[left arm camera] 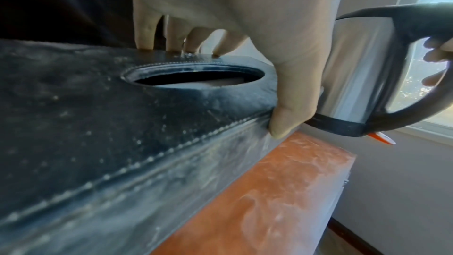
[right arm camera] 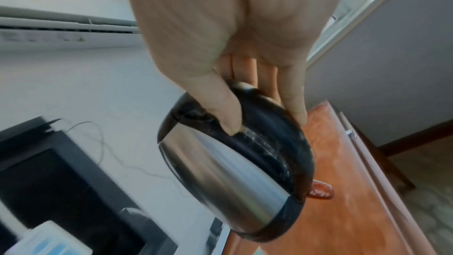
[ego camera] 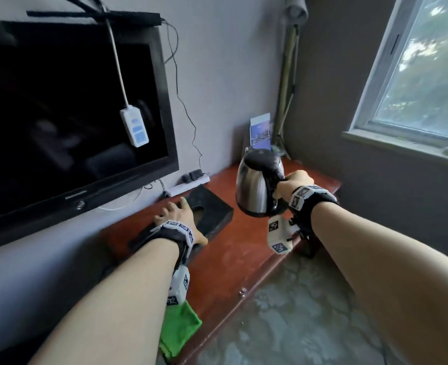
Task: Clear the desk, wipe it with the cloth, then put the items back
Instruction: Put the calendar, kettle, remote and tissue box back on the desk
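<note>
Green cloth (ego camera: 179,329) on dusty red desk (ego camera: 240,248), left hand (ego camera: 178,216) gripping tissue box (ego camera: 212,206), right hand (ego camera: 295,184) holding kettle (ego camera: 257,185)

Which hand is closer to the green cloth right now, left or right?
Left. The left hand grips the black tissue box on the desk, farther along it than the green cloth. The right hand holds the kettle in the air, farther away still.

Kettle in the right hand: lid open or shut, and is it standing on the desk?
Lid shut. The kettle hangs tilted above the desk, its handle gripped by the right hand.
</note>
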Available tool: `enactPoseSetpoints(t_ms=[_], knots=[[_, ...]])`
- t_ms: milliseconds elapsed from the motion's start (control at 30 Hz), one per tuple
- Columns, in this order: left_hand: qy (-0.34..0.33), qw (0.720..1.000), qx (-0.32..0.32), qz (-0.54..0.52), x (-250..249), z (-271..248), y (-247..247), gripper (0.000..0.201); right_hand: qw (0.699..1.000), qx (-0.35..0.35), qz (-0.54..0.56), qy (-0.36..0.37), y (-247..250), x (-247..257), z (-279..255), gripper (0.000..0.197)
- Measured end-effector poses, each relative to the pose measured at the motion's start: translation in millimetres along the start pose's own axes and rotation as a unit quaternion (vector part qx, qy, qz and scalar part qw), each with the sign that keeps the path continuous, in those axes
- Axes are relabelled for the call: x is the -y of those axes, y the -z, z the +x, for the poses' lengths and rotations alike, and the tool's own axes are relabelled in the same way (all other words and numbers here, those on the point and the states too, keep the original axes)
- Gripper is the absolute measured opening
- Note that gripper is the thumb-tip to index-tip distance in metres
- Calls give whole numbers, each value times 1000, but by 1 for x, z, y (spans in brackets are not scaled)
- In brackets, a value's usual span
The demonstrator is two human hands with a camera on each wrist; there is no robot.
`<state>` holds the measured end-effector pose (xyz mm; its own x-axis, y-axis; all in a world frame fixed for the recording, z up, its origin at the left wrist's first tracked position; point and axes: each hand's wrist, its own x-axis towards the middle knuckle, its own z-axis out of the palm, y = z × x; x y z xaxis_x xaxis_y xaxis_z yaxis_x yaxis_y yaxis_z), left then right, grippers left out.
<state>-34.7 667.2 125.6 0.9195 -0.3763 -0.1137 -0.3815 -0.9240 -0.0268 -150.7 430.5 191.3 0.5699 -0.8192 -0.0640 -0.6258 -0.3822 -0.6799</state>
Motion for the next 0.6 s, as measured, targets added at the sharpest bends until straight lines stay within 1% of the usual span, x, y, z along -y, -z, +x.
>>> enactPoseSetpoints(t_ms=[100, 233, 300, 433, 600], knots=[[-14, 1000, 7, -2, -69, 35, 3, 134, 1000, -11, 0, -25, 33, -33, 61, 24], [-17, 1000, 24, -1, -151, 85, 9, 142, 999, -13, 2, -41, 69, -67, 139, 22], [-19, 999, 29, 6, -180, 105, 9, 143, 999, -10, 5, -51, 76, -80, 170, 20], [-26, 998, 49, 27, -232, 143, 0, 144, 996, 10, 6, -87, 79, -110, 226, 15], [-37, 995, 78, 44, -280, 205, -20, 144, 994, 30, -1, -106, 58, -131, 300, 6]])
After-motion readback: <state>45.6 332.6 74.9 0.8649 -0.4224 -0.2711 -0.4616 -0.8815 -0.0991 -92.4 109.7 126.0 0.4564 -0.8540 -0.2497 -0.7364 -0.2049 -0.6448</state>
